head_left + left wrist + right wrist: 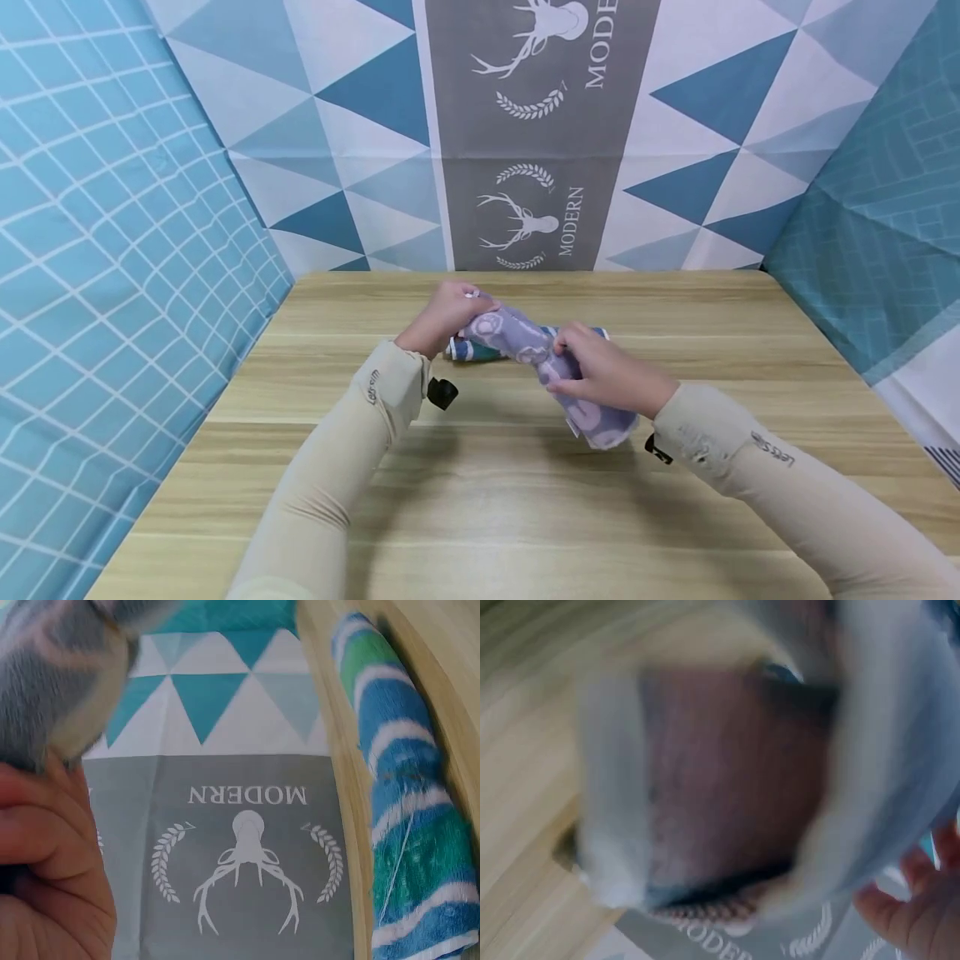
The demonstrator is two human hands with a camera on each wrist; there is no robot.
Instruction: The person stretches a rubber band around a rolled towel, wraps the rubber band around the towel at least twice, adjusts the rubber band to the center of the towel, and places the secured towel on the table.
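Note:
A rolled lavender towel (516, 335) with pale ring patterns slants above the table, its middle narrowed as if tied. My left hand (447, 315) grips its upper left end. My right hand (609, 372) holds it just right of the narrow part, thumb and fingers round the cloth. In the right wrist view the towel (889, 750) is blurred and close, its loose end opening toward the camera. Behind it on the table lies a second rolled towel (424, 859), striped blue, green and white and cinched at the middle; the head view shows it partly hidden by the lavender one.
The wood-grain table (480, 517) runs back to a wall cloth (525, 133) with grey deer panels and blue triangles. Blue grid cloth (112, 208) hangs at the left, teal cloth (885, 192) at the right. A small black device (442, 393) sits by the left cuff.

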